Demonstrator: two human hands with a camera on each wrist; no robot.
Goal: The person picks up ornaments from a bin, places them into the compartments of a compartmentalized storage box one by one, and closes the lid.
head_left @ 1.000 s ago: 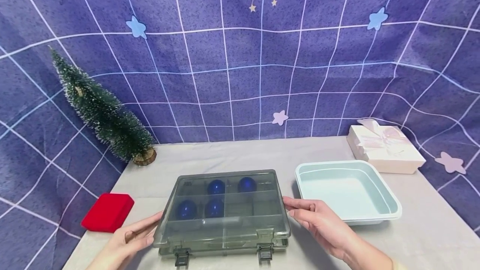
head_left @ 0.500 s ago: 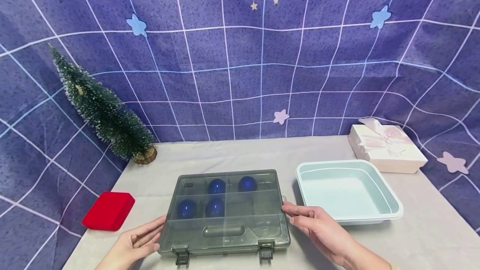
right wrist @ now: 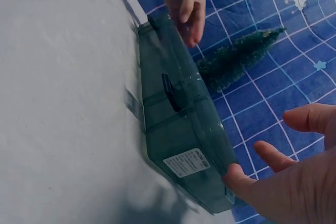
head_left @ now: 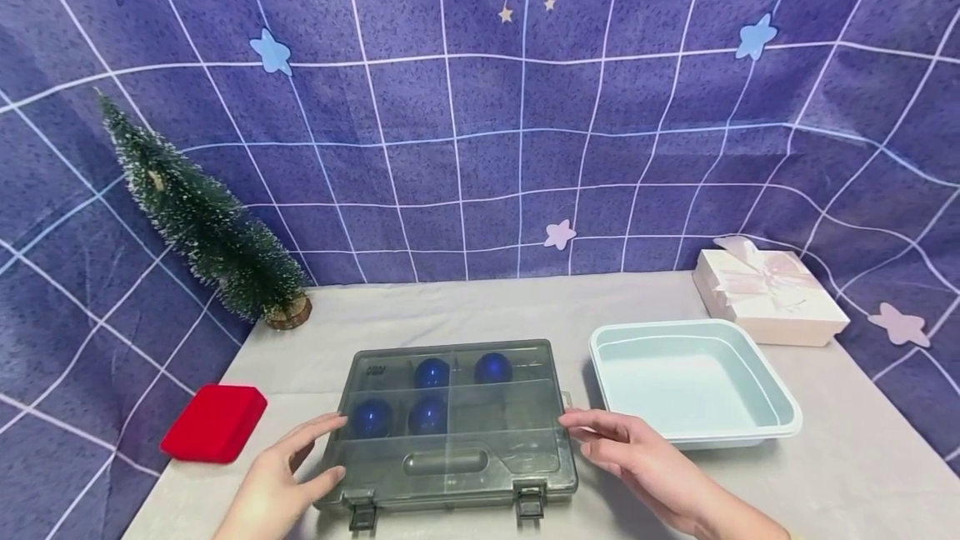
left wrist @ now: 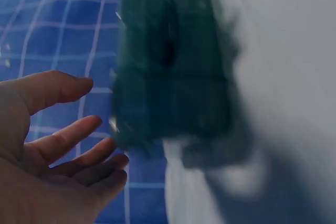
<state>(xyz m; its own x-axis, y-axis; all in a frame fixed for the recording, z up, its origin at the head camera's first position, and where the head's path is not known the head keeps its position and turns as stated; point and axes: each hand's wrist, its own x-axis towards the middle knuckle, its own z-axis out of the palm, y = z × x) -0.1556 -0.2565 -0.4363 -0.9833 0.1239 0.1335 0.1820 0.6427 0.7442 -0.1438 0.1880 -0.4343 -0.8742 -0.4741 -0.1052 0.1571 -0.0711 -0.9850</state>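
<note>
A smoky see-through organizer case (head_left: 517, 407) lies flat on the table with its lid down. Several shiny blue balls (head_left: 372, 418) show through the lid in the compartments toward the back. Two dark latches (head_left: 530, 503) sit along the front edge. My left hand (head_left: 281, 482) is at the case's left edge, fingers spread and slightly bent; in the left wrist view, blurred, a gap shows between fingertips and case. At the right edge, the fingertips of my right hand (head_left: 645, 461) touch the lid's rim, as the right wrist view also shows. Neither hand holds anything.
A pale blue plastic tray (head_left: 697, 382) stands close to the right of the case. A white gift box (head_left: 772, 290) with a bow is behind it. On the left are a red box (head_left: 213, 423) and a small artificial Christmas tree (head_left: 202, 215) on a wooden base.
The slightly raised front of the lid has come down onto the case. My left hand has shifted right and up along the left edge. The right hand stays at the right edge.
</note>
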